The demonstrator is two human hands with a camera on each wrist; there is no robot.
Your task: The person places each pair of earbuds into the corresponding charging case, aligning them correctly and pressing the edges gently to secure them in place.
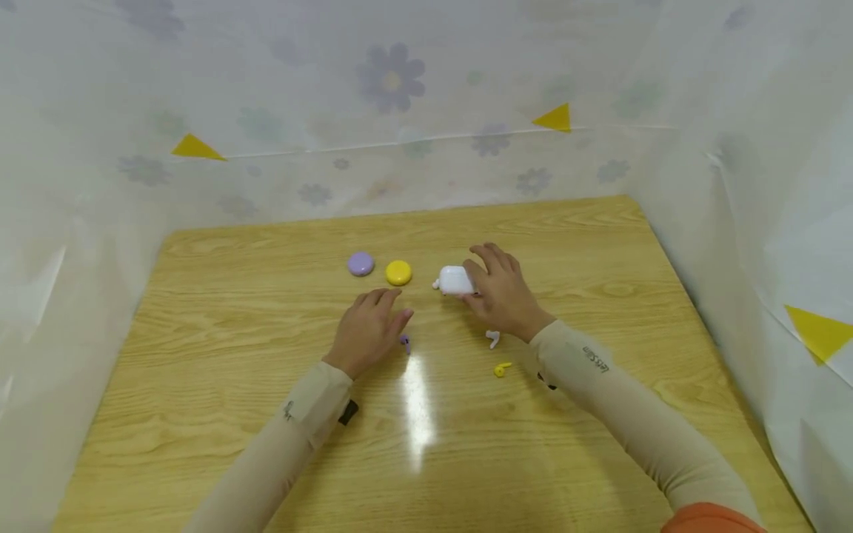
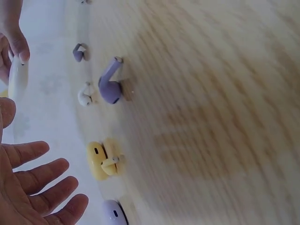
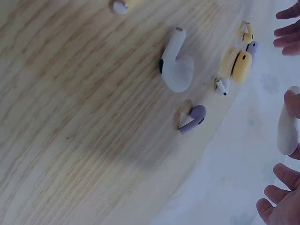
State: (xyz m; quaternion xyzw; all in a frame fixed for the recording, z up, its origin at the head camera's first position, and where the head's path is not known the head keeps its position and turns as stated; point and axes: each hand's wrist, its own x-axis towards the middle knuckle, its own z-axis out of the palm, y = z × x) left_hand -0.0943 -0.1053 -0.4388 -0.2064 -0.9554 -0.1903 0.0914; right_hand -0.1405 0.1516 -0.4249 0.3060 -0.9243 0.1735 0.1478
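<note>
White case (image 1: 455,280): above the desk (image 1: 533,459), pinched in the right grip (image 1: 504,300) — smooth, might slip if held loosely.
Left grip (image 1: 365,331): spread, empty — a low sweep could knock the nearby purple bud (image 1: 407,345).

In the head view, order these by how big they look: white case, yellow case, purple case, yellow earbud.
1. White case, even partly covered by the right hand
2. Yellow case and purple case: look alike, so unranked
3. Yellow earbud
</note>
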